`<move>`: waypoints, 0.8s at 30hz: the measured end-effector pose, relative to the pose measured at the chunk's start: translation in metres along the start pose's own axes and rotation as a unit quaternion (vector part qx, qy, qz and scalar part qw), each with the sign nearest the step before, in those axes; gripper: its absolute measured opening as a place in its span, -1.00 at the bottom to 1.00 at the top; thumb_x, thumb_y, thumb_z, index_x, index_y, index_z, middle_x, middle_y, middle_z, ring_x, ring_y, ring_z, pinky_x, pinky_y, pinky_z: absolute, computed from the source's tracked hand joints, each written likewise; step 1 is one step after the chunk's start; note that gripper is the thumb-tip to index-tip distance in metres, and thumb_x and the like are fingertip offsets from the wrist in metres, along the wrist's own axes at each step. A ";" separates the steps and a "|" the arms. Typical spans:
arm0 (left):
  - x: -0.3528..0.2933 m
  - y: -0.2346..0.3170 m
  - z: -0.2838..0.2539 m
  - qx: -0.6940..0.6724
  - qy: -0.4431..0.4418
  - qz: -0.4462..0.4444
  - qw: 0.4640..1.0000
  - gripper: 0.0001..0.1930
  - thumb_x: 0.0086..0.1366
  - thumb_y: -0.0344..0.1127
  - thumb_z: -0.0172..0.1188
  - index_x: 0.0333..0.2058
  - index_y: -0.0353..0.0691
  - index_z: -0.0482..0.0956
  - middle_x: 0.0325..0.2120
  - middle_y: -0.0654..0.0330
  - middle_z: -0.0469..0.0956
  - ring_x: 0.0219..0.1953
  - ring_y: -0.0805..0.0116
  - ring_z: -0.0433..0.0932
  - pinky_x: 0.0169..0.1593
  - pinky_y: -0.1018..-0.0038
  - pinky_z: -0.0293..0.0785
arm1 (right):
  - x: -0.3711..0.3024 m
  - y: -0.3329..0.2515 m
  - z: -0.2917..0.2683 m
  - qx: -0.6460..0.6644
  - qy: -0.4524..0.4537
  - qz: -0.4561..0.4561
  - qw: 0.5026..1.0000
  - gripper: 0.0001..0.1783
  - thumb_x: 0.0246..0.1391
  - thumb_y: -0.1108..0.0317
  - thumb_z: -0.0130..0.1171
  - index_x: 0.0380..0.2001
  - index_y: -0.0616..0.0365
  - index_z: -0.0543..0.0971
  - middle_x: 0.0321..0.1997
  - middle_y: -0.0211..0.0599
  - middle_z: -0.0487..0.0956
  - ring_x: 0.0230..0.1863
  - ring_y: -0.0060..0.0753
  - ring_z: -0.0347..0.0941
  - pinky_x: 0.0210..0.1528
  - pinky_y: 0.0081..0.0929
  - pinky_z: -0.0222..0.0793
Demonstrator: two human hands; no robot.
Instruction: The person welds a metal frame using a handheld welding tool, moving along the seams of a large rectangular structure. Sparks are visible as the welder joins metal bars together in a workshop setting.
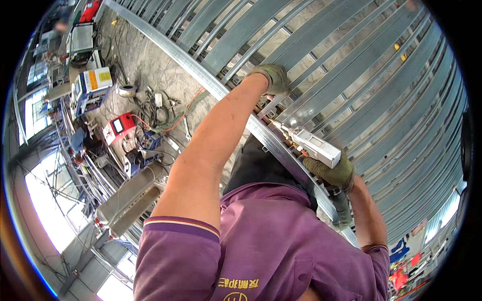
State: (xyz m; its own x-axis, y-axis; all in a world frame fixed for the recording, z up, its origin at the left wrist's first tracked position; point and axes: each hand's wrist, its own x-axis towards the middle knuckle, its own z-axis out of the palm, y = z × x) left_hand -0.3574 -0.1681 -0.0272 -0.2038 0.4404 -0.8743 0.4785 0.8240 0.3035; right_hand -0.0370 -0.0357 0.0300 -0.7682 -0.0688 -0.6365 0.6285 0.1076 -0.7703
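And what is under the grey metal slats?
Through gaps between the slats, patches of floor show; what lies directly beneath each slat is covered.

Floor: grey, stained; above-right of red machine
Cables: coiled, right of red machine
Windows: bright, left and below-left of red machine
Wall: pale, below red machine
Light: glaring through windows
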 end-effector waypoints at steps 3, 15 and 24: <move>-0.001 0.001 -0.003 -0.015 -0.020 0.004 1.000 -0.52 0.52 0.04 0.33 0.02 -0.35 0.73 -0.51 0.16 0.77 -0.46 0.32 0.74 -0.23 0.20 0.68 | -0.006 -0.002 0.001 0.019 0.002 0.035 0.999 -0.43 0.25 0.05 0.62 0.19 0.15 0.79 -0.02 -0.13 0.88 -0.04 -0.41 0.79 0.06 -0.31 0.69; 0.016 -0.027 -0.007 0.155 0.073 0.075 0.982 -0.30 0.63 0.30 0.08 0.20 -0.29 0.74 -0.20 0.01 0.86 0.10 0.07 0.81 0.29 0.12 0.62 | 0.000 -0.010 0.023 0.025 0.019 0.050 0.998 -0.50 0.23 0.09 0.64 0.12 0.14 0.81 -0.01 -0.14 0.88 -0.03 -0.34 0.81 0.09 -0.29 0.70; 0.003 -0.055 -0.059 0.230 0.074 0.037 0.970 -0.31 0.59 0.35 0.11 0.28 -0.12 0.74 0.27 -0.07 0.72 0.32 -0.08 0.68 0.41 0.02 0.55 | 0.016 -0.051 0.011 -0.001 0.013 0.019 1.000 -0.48 0.26 0.08 0.62 0.14 0.17 0.80 0.01 -0.10 0.87 0.00 -0.29 0.82 0.09 -0.26 0.70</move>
State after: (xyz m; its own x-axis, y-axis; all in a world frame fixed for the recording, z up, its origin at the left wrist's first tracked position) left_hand -0.4347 -0.1909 -0.0244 -0.2583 0.5658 -0.7830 0.8197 0.5573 0.1322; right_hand -0.0804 -0.0532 0.0585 -0.7462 -0.0383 -0.6646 0.6577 0.1121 -0.7449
